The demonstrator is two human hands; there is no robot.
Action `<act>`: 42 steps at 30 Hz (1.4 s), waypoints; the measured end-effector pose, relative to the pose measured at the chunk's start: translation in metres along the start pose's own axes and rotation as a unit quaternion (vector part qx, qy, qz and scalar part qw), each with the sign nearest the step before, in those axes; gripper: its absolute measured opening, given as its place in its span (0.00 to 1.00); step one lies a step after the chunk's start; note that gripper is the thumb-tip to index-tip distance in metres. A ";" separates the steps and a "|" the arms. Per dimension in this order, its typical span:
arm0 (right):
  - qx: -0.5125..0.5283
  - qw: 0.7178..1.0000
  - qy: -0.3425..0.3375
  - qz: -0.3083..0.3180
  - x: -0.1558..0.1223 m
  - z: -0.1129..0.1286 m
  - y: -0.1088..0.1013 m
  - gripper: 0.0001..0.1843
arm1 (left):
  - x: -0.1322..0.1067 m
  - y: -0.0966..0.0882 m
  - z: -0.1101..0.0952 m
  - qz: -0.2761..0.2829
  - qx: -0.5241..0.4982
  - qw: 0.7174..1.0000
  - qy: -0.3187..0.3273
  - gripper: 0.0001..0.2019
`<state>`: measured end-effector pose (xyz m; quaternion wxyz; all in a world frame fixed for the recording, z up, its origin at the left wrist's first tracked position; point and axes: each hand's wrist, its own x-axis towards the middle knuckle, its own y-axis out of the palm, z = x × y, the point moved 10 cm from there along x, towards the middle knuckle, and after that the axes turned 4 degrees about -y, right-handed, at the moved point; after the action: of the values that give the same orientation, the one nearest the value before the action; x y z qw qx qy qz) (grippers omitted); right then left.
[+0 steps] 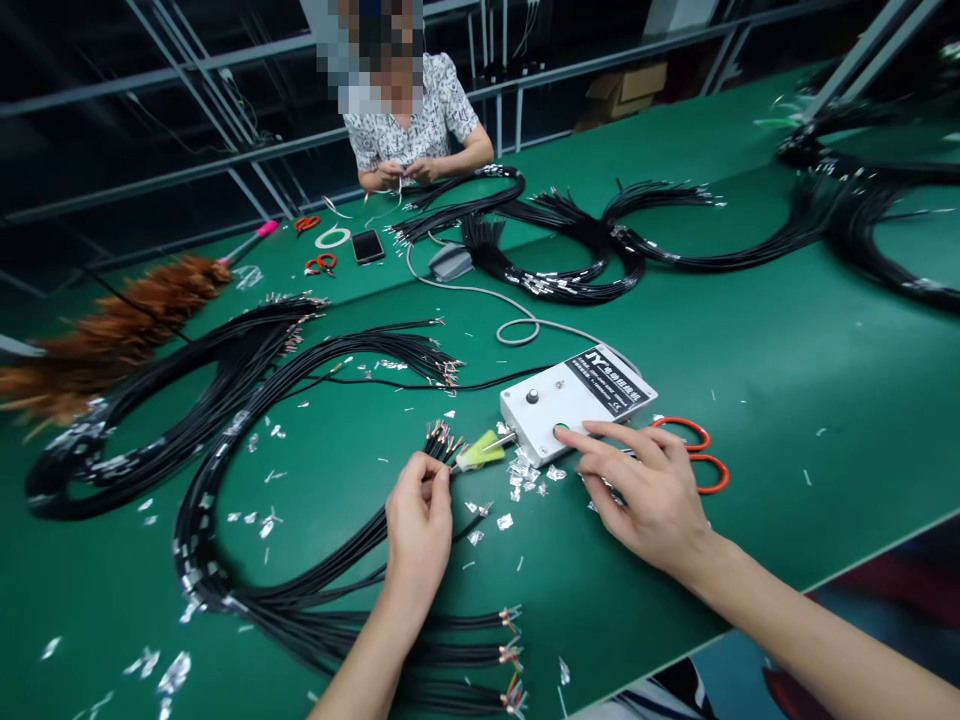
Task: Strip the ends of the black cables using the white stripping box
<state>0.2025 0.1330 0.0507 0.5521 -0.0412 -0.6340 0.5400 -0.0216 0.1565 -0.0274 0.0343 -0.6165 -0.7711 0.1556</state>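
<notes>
My left hand (418, 525) is closed in a pinch on the end of a black cable (352, 550), holding its stripped wire tips toward the yellow-green nozzle (482, 452) of a white control box (574, 400). My right hand (645, 490) lies with fingers spread beside the box, its index finger touching the box's front corner. Under that hand lie orange-handled scissors (701, 455). A big looped bundle of black cables (225, 440) spreads to the left, with more cable ends (510, 650) near the table edge.
Foil scraps (525, 475) litter the green table (787, 340). Across it, a person (409, 130) handles wires. A feather duster (112, 330), phone (367, 246), red scissors (321, 264), grey pedal (450, 262) and further cable bundles (675, 240) lie farther back.
</notes>
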 end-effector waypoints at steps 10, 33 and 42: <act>0.117 0.993 -0.010 0.014 0.001 0.026 0.000 0.11 | -0.042 -0.005 -0.006 0.075 0.022 0.997 0.002 0.10; 0.467 0.812 -0.060 0.344 -0.045 0.141 0.065 0.12 | -0.028 0.011 -0.034 0.024 0.483 0.843 0.236 0.10; 0.431 0.862 0.078 0.255 -0.021 0.086 0.061 0.10 | -0.069 0.005 -0.039 0.155 0.255 0.943 0.145 0.05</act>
<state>0.1130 0.0902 0.0089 0.4050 -0.0009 -0.2601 0.8765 0.0096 0.0985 0.0181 0.2767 -0.7151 -0.5873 0.2593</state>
